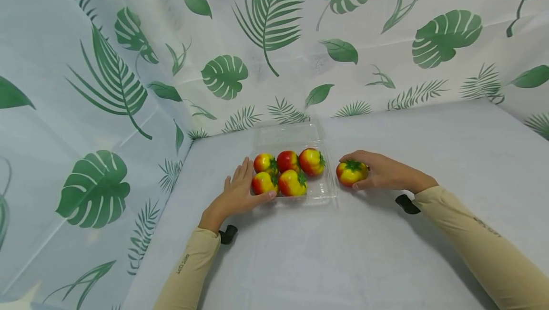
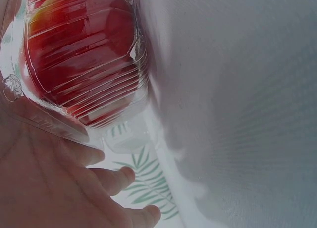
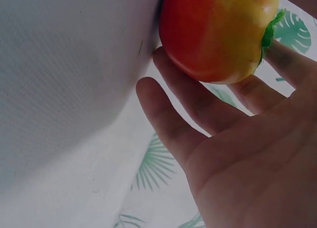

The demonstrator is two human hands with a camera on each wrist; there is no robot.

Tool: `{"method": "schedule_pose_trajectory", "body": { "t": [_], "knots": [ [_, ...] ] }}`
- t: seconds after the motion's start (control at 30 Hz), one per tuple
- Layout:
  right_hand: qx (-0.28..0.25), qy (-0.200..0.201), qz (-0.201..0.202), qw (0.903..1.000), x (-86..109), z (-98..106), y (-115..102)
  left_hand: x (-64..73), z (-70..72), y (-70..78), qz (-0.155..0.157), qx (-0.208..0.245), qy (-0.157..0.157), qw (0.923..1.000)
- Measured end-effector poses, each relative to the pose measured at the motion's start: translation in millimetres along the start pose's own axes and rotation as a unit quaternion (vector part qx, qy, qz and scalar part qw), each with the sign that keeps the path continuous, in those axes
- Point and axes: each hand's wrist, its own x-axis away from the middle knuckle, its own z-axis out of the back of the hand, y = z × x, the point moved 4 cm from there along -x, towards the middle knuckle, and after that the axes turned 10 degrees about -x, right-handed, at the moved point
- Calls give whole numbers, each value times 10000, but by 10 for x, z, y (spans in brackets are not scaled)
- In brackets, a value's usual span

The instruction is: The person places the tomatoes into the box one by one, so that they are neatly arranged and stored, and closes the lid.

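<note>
A clear plastic box (image 1: 318,189) holds several glossy red-and-yellow persimmons (image 1: 293,183) with green leafy tops, three along the back row and two in front at the left and middle. My left hand (image 1: 236,196) rests against the box's left side, its fingers extended and its thumb at the front edge. In the left wrist view, a red persimmon (image 2: 81,45) shows through the ribbed plastic wall. Right of the box, my right hand (image 1: 388,171) holds another persimmon (image 1: 351,172) at the table, thumb in front and fingers around the back; its green top faces up.
The box's clear lid (image 1: 289,133) lies folded back behind it. A white cloth (image 1: 300,253) covers the table. Leaf-printed sheets (image 1: 369,76) hang behind and at the sides. Each wrist bears a small black device (image 1: 407,204).
</note>
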Motion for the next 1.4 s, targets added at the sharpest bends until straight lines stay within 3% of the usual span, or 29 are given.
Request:
{"method": "schedule_pose_trajectory", "body": {
  "t": [0.2,0.77,1.03,1.4],
  "knots": [
    [52,44,14,10000,1,2,-22,1,-13,1,8,1,-11,10000],
    [202,648,233,9974,28,118,-234,3,-5,21,15,13,-42,10000],
    [149,787,722,9942,73,169,-390,6,3,26,-44,40,2,10000],
    [-161,998,940,9904,51,131,-533,13,7,22,-36,67,5,10000]
  ]
}}
